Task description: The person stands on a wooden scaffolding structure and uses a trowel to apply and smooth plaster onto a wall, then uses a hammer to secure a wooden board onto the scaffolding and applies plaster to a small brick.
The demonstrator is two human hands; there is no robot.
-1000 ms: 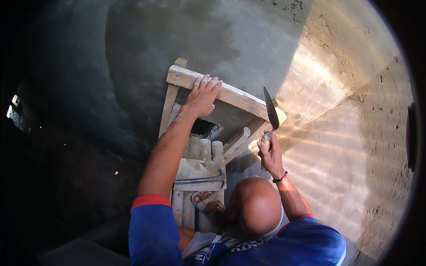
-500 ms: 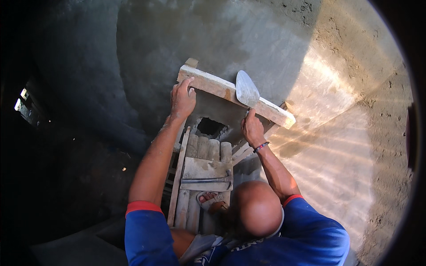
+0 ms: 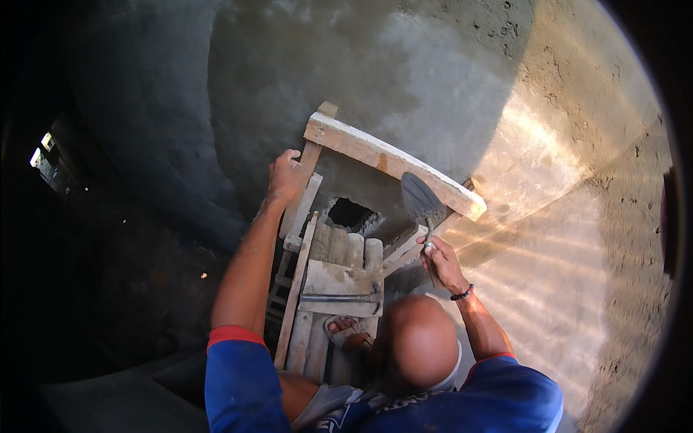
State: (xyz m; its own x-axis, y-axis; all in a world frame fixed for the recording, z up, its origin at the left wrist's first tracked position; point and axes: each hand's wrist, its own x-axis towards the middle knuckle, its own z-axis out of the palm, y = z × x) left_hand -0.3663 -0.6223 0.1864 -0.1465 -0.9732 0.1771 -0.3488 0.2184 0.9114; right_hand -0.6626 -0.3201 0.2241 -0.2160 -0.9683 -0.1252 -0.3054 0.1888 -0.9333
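My right hand [image 3: 444,263] is closed round the handle of a pointed trowel [image 3: 420,196]. The trowel's dark blade points up and lies over the right part of a wooden crossbeam [image 3: 390,160], with some grey mortar near the handle. Whether blade and beam touch, I cannot tell. My left hand [image 3: 284,177] is off the beam, just left of a wooden upright [image 3: 299,189] below the beam's left end. Its fingers are loosely bent and apart, with nothing seen in them.
A hammer [image 3: 339,297] lies across a board [image 3: 336,278] on the log platform [image 3: 354,249], beside a sandalled foot [image 3: 341,326]. Beyond is a broken hole [image 3: 351,214] in the plastered wall [image 3: 303,65]. A wooden rail [image 3: 296,289] edges the platform's left side. Farther left is dark.
My left hand has let go of the beam's left end and dropped left and lower. My right hand has drawn the trowel down and right, turning its blade from pale to dark.
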